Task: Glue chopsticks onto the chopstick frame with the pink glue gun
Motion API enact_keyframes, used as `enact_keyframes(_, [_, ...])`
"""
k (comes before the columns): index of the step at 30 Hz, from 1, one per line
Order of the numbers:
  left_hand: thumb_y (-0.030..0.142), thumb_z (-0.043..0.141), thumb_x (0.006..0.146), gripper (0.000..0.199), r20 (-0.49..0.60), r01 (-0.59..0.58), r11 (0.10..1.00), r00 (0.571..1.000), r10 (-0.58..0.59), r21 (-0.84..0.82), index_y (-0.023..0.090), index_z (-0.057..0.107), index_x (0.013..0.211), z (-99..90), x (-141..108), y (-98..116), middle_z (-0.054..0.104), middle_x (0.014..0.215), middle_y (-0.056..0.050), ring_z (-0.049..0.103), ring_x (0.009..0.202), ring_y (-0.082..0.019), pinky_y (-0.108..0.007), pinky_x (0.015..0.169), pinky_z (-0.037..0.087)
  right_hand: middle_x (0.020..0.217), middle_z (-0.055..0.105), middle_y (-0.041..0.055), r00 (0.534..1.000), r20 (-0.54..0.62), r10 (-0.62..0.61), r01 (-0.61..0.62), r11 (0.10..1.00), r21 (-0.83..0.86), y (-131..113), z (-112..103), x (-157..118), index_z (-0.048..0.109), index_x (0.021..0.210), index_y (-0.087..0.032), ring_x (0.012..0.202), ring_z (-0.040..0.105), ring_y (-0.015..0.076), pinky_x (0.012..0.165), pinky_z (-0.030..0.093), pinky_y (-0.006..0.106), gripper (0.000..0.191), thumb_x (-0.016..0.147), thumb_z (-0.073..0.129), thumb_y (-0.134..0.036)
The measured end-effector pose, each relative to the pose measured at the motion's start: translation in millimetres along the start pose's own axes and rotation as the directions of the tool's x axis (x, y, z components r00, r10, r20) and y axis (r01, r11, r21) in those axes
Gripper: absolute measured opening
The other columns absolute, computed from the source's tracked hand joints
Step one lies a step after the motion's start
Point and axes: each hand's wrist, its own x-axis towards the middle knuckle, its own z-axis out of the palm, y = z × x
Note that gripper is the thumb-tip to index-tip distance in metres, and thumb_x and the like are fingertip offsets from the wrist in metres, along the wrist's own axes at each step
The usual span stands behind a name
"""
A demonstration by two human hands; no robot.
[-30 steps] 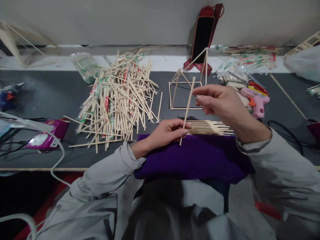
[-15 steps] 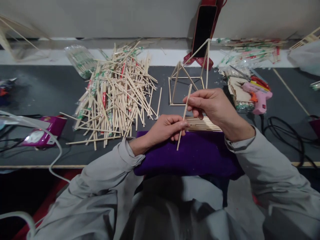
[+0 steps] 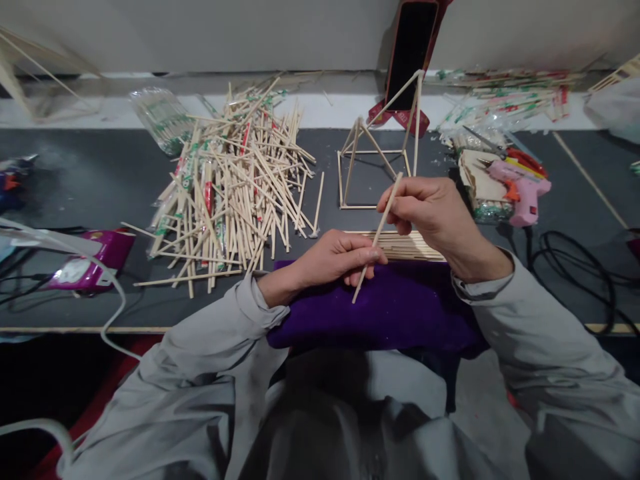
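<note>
A single wooden chopstick slants between my two hands over the purple cloth. My left hand pinches its lower part between thumb and fingers. Near the top end, my right hand grips the same chopstick with thumb and fingertips. Under and behind the hands lies a row of chopsticks side by side, partly covered by them. Just beyond stands a frame of joined sticks, with a rectangular base and slanting uprights.
A large heap of loose chopsticks, some in wrappers, spreads at the left. To the right, a pink glue gun rests by a cardboard piece, its black cable coiled nearby. A phone leans at the back. A purple device sits far left.
The chopstick has tilted further, its top end moving right and slightly down. Both hands still hold it and have shifted a little to the right.
</note>
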Motion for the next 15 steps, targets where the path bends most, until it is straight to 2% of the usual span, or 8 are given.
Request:
enact_keyframes(2, [0.051, 0.069, 0.090, 0.042, 0.057, 0.002, 1.000, 0.998, 0.000, -0.026, 0.010, 0.074, 0.095, -1.7, -2, 3, 0.070, 0.072, -0.005, 0.055, 0.049, -0.006, -0.018, 0.049, 0.047, 0.063, 0.061, -0.0019, 0.999, -0.034, -0.003, 0.002, 0.999, -0.035, 1, -11, 5, 0.068, 0.071, -0.021, 0.047, 0.050, 0.0089, 0.046, 0.039, 0.024, 0.014, 0.078, 0.058, -0.015])
enact_keyframes(4, [0.053, 0.069, 0.090, 0.044, 0.054, -0.016, 0.998, 0.998, 0.020, -0.065, 0.010, 0.074, 0.098, -2.5, -3, 5, 0.071, 0.074, -0.006, 0.057, 0.050, -0.007, -0.018, 0.050, 0.048, 0.059, 0.057, -0.0024, 0.981, -0.188, -0.054, 0.019, 0.983, -0.183, 3, -28, 12, 0.065, 0.071, -0.022, 0.046, 0.048, 0.0106, 0.046, 0.037, 0.026, 0.016, 0.079, 0.053, -0.013])
enact_keyframes(6, [0.053, 0.069, 0.090, 0.044, -0.001, -0.053, 0.992, 0.999, 0.054, -0.112, 0.010, 0.073, 0.100, -2.1, -1, 8, 0.071, 0.075, -0.005, 0.059, 0.051, -0.008, -0.018, 0.049, 0.048, 0.054, 0.051, -0.0025, 0.921, -0.348, -0.177, 0.020, 0.912, -0.410, 5, -47, 19, 0.058, 0.062, -0.022, 0.046, 0.046, 0.0113, 0.048, 0.034, 0.028, 0.021, 0.079, 0.052, -0.011])
enact_keyframes(8, [0.051, 0.070, 0.090, 0.042, -0.055, -0.102, 0.984, 0.994, 0.095, -0.147, 0.011, 0.072, 0.101, -0.6, 1, 12, 0.069, 0.075, -0.004, 0.058, 0.052, -0.007, -0.017, 0.048, 0.047, 0.050, 0.045, -0.0023, 0.866, -0.416, -0.277, -0.020, 0.812, -0.583, 6, -60, 22, 0.053, 0.053, -0.021, 0.048, 0.042, 0.0114, 0.051, 0.031, 0.030, 0.029, 0.080, 0.058, -0.014])
enact_keyframes(9, [0.050, 0.070, 0.090, 0.041, -0.072, -0.120, 0.981, 0.991, 0.111, -0.151, 0.011, 0.071, 0.102, 0.6, 3, 15, 0.068, 0.075, -0.003, 0.058, 0.051, -0.007, -0.017, 0.048, 0.046, 0.052, 0.048, -0.0021, 0.863, -0.417, -0.286, -0.015, 0.810, -0.587, 5, -62, 21, 0.057, 0.056, -0.021, 0.049, 0.044, 0.0114, 0.052, 0.032, 0.030, 0.025, 0.080, 0.062, -0.016])
enact_keyframes(11, [0.048, 0.068, 0.093, 0.039, -0.081, -0.145, 0.981, 0.987, 0.136, -0.129, 0.011, 0.071, 0.104, 4.1, 8, 20, 0.066, 0.074, -0.002, 0.055, 0.051, -0.006, -0.017, 0.048, 0.044, 0.061, 0.058, -0.0015, 0.913, -0.358, -0.198, 0.030, 0.905, -0.425, 2, -58, 15, 0.070, 0.074, -0.020, 0.051, 0.047, 0.0108, 0.052, 0.034, 0.029, 0.005, 0.079, 0.068, -0.021])
enact_keyframes(13, [0.047, 0.064, 0.095, 0.037, -0.067, -0.160, 0.983, 0.986, 0.154, -0.089, 0.011, 0.071, 0.105, 9.3, 13, 25, 0.065, 0.072, -0.001, 0.053, 0.051, -0.005, -0.016, 0.049, 0.042, 0.069, 0.062, -0.0011, 0.986, -0.158, -0.055, 0.036, 0.992, -0.119, -2, -46, 5, 0.075, 0.093, -0.022, 0.051, 0.048, 0.0099, 0.050, 0.033, 0.027, 0.015, 0.080, 0.073, -0.029])
enact_keyframes(15, [0.046, 0.063, 0.096, 0.037, -0.036, -0.166, 0.984, 0.986, 0.165, -0.058, 0.010, 0.070, 0.102, 15.4, 19, 27, 0.064, 0.072, -0.001, 0.051, 0.051, -0.005, -0.016, 0.049, 0.041, 0.066, 0.059, -0.0017, 1.000, 0.024, -0.011, 0.009, 0.998, 0.056, -5, -34, -3, 0.075, 0.091, -0.022, 0.052, 0.044, 0.0089, 0.049, 0.031, 0.026, 0.017, 0.080, 0.075, -0.036])
